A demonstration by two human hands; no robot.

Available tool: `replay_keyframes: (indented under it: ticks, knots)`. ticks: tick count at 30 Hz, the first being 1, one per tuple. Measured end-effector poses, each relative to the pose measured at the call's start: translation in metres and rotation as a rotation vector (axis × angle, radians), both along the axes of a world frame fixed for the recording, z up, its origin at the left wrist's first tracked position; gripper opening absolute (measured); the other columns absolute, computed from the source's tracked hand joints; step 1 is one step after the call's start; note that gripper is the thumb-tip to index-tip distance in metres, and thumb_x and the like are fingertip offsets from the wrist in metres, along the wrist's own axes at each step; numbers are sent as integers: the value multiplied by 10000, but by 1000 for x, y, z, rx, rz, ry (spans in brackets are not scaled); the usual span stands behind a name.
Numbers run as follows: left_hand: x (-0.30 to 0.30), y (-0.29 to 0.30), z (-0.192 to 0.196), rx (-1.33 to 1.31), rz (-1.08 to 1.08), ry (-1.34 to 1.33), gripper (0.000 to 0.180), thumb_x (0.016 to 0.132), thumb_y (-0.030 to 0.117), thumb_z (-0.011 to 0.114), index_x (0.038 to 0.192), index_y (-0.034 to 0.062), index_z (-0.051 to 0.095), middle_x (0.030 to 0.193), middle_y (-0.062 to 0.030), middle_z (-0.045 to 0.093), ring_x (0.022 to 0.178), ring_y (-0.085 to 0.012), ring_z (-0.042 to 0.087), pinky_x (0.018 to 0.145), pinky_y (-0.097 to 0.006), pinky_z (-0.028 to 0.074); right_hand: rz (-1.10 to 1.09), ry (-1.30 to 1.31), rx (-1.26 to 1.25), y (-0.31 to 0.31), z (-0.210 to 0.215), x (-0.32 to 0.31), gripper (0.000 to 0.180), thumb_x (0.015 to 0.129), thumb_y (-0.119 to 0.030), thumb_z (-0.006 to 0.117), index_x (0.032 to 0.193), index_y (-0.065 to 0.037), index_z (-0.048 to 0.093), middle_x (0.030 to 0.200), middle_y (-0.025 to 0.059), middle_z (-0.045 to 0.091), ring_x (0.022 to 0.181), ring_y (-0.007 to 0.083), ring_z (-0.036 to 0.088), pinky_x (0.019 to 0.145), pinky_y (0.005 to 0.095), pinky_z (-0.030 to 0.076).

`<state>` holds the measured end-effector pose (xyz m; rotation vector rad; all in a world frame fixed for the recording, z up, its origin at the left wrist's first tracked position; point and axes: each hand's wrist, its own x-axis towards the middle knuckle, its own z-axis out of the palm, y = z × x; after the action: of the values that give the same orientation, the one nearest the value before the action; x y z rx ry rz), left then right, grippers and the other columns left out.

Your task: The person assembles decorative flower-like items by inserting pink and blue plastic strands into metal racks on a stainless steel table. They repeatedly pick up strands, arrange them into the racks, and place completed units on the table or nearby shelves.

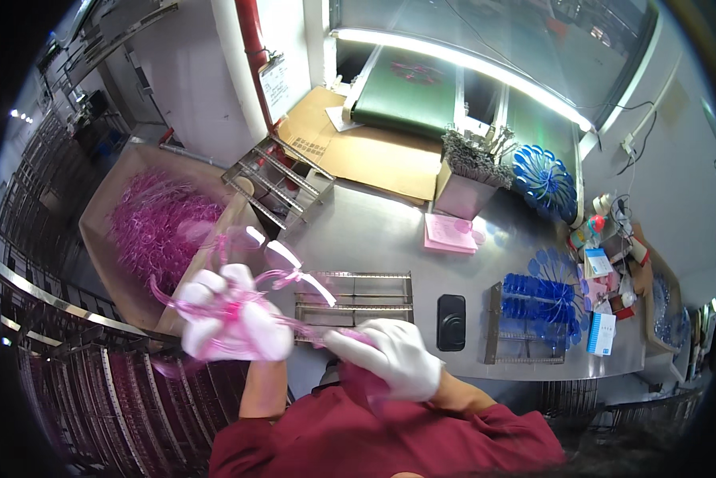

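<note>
My left hand [234,323], in a white glove, is closed round a loose bunch of thin pink see-through plastic pieces [286,275]. Some of them stick out past the fingers toward the bench, catching the light. Also gloved in white, my right hand [398,358] is closed in front of my chest, with pink plastic at its fingertips and below the palm. A pink strand stretches between the two hands. Motion blurs the pieces, so their exact shape is unclear. Just beyond the hands, an empty metal rack [358,308] lies at the bench's near edge.
At left stands a large carton [95,231] heaped with pink plastic pieces [163,219]. The steel bench [374,231] bears a slatted rack [282,183], pink paper pad [449,233], black phone [451,323], racked blue pieces [537,307] and a metal-filled box [465,187]. A green conveyor [406,92] lies behind.
</note>
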<state>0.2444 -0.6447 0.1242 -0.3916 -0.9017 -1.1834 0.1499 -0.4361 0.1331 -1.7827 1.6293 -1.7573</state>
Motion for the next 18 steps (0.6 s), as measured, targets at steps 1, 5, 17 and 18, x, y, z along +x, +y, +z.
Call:
replay_keyframes:
  ticks: [1,5,17,18]
  knots:
    - [-6,6,17,26,233,-36,401,759,-91,556,1076,154,550,1136,-57,472,987,-226,435,787,-380,408,-9,-92,11,12,-4,1,406,934,-31,786,1318,-37,653,973,101,740,852,197,720,771,329,578]
    - [22,33,41,108,-107,-3,443,715,-152,476,1038,142,543,1129,-116,435,971,-234,392,733,-362,361,238,-1148,256,6,-8,-8,360,945,-241,860,1150,-33,649,1036,62,699,891,166,662,815,309,552]
    - [28,46,21,515,-440,-110,462,782,-61,529,1207,119,524,1115,-116,414,981,-234,404,700,-333,431,-23,405,116,7,17,-9,370,955,-129,763,1300,-48,658,1111,170,750,784,253,742,708,341,592]
    - [37,30,22,518,-554,-96,433,786,-58,551,1191,93,531,1108,-111,419,974,-227,408,672,-310,422,-38,116,-53,7,3,-9,303,952,-113,757,1229,-26,669,1080,143,756,657,205,693,606,306,562]
